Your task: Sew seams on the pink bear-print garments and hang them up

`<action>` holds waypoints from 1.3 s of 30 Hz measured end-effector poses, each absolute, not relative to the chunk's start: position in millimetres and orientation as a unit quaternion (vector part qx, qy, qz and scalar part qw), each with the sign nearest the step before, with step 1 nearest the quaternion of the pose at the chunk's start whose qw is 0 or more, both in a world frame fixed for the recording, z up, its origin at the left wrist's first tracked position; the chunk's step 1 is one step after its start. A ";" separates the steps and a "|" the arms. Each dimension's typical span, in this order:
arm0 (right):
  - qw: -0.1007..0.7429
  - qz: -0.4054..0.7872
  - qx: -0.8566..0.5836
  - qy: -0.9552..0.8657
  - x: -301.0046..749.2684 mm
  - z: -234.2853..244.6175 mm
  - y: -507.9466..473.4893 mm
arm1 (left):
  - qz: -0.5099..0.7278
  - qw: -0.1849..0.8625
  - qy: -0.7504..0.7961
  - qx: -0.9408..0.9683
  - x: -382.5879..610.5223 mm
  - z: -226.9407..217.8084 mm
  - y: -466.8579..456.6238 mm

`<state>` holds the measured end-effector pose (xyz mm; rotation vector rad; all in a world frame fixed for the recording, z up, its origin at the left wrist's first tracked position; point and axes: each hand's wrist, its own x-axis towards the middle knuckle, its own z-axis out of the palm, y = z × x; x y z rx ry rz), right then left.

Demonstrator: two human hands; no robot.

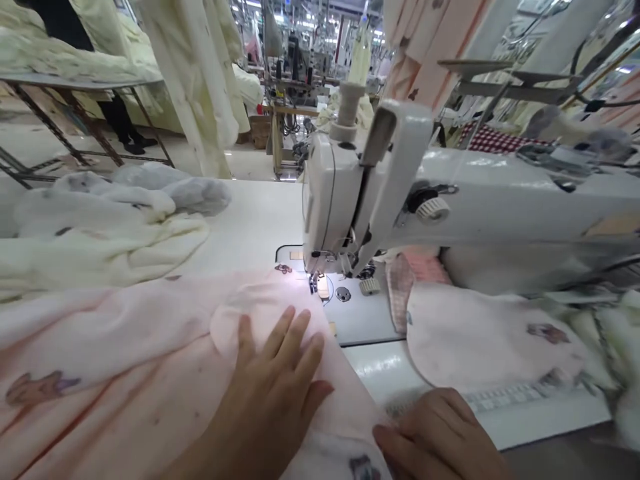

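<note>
My left hand [273, 387] lies flat with fingers stretched out on pale pink printed fabric [125, 360], just in front of the needle and presser foot [316, 280] of a white sewing machine [400, 193]. My right hand [440, 440] is curled at the table's near edge and pinches the right edge of the same pink fabric. The cloth runs from the left of the table up to the presser foot.
A rounded pink cut piece [480, 333] and a checked pink piece [400, 293] lie right of the needle. Cream and grey fabric [100, 227] is heaped at the left. Hanging cloths, tables and a standing person [120, 113] fill the workshop behind.
</note>
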<state>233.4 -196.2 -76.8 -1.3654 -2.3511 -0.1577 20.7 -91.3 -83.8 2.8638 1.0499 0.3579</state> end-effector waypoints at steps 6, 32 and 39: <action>0.156 -0.068 -0.459 -0.872 239.6 -63.2 -194.7 | 0.132 0.023 0.322 0.937 17.8 -89.2 -87.7; 0.180 -0.067 -0.435 -0.880 219.8 -92.8 -59.9 | 0.099 -0.012 0.187 0.977 15.5 -73.7 115.4; 0.226 0.062 -0.450 -0.862 214.0 -76.1 -66.7 | 0.092 -0.034 0.292 0.951 14.6 -73.2 94.2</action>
